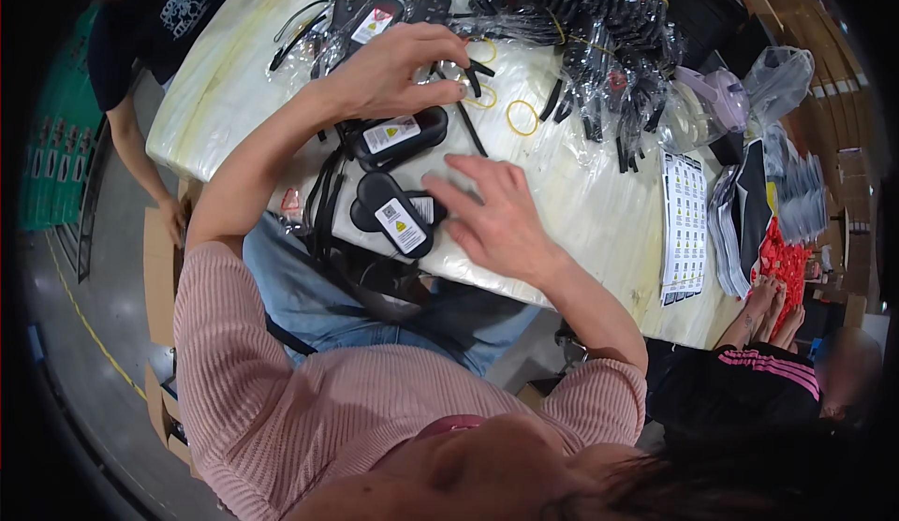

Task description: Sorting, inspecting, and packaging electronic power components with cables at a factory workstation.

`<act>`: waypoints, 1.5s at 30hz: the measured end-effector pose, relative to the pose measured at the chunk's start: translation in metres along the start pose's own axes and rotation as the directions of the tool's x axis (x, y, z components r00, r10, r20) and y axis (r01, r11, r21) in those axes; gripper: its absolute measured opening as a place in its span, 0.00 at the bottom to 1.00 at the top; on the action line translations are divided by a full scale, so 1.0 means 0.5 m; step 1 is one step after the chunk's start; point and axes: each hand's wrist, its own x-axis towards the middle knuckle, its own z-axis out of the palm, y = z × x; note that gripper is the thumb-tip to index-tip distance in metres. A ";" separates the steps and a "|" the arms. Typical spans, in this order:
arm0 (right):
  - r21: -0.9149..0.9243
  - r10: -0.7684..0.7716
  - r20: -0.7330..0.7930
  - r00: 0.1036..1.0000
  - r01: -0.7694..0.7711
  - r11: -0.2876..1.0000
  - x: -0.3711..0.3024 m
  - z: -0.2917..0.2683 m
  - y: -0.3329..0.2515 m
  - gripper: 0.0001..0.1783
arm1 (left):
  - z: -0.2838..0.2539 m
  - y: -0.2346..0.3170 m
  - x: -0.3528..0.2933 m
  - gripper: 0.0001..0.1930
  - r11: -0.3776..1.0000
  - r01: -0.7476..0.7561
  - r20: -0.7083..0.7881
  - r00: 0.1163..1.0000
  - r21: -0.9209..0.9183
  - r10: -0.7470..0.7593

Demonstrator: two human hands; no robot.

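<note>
Your left hand (398,72) pinches yellow rubber band (479,98), bundling step likely. Right hand (496,217), fingers spread, touches labelled black adapter (393,217) at fingertips. Next: gather adapters, loop band.

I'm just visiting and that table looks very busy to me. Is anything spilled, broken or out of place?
Nothing looks damaged or spilled. A few yellow rubber bands lie loose on the table near the left hand, and black straps hang over its near edge below the bagged black devices by the right hand.
</note>
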 end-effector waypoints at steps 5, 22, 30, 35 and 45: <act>0.008 -0.031 -0.114 0.993 0.032 0.999 0.007 0.000 0.002 0.33 | 0.041 -0.035 -0.001 0.12 0.999 0.043 0.136 0.990 -0.006 -0.042; -0.058 -0.280 -0.044 0.959 0.278 0.959 0.169 0.083 -0.165 0.32 | -0.017 -0.078 0.001 0.16 0.741 0.246 0.073 0.963 -0.624 -0.259; -0.195 -0.311 0.007 0.950 0.306 0.932 0.199 0.129 -0.157 0.16 | -0.071 -0.109 0.007 0.16 0.613 0.273 -0.033 0.897 -0.742 -0.440; 0.209 -0.121 -0.382 0.916 0.213 0.954 0.227 0.041 -0.106 0.08 | -0.094 -0.123 -0.001 0.16 0.517 0.224 -0.068 0.871 -0.826 -0.486; 0.783 0.568 -0.485 0.665 0.041 0.621 0.241 -0.064 0.087 0.09 | -0.085 -0.054 0.004 0.20 0.551 0.376 0.278 0.926 -0.745 -0.255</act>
